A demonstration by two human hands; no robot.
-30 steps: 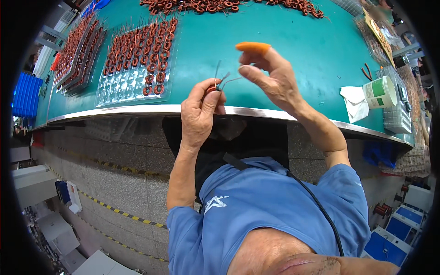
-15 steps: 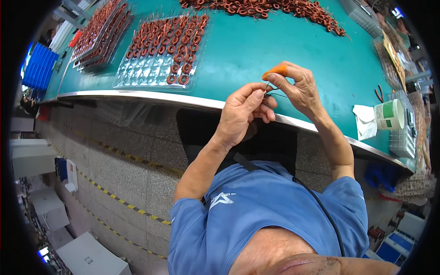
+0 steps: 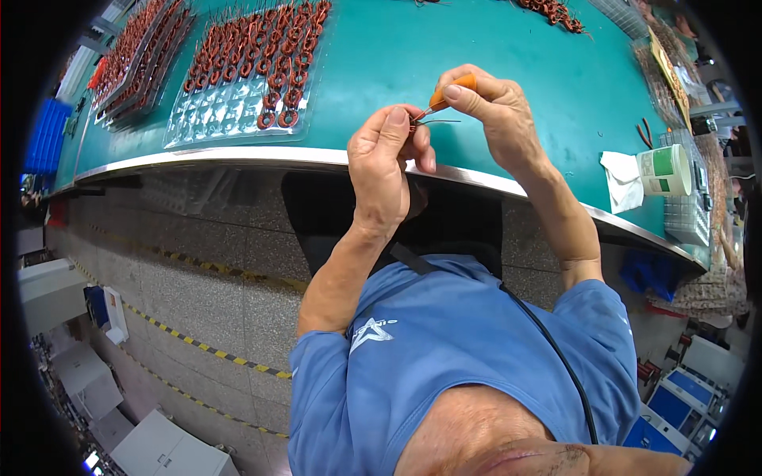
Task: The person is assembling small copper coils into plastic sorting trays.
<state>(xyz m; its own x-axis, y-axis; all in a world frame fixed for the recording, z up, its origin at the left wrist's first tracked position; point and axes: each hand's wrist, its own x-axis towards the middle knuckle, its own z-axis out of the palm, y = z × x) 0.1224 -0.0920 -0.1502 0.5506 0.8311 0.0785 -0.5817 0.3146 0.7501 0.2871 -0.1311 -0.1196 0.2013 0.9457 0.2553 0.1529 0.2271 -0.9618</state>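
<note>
Close above the near edge of the table, my left hand [image 3: 383, 155] is closed with thumb and fingertips around a small copper-wound ring coil [image 3: 413, 124], mostly hidden by the fingers. A thin dark lead [image 3: 443, 121] sticks out from it to the right. My right hand [image 3: 496, 111] is just to the right, thumb and index finger pinched on a thin copper wire [image 3: 423, 114] that runs to the coil. An orange cover [image 3: 458, 87], looking like a finger cot, sits at the right index finger.
Left of my hands lies a clear plastic tray [image 3: 214, 127] partly filled with ring coils; stacked filled trays [image 3: 147, 67] stand farther left. Loose coils [image 3: 556, 14] lie at the far side. At right are pliers [image 3: 644, 133], a white cloth [image 3: 623, 181] and a white-green cup [image 3: 665, 170].
The whole view has shifted, so table and trays sit farther left and higher. My left hand has turned more upright, and the orange-covered fingertip now points down toward the coil.
</note>
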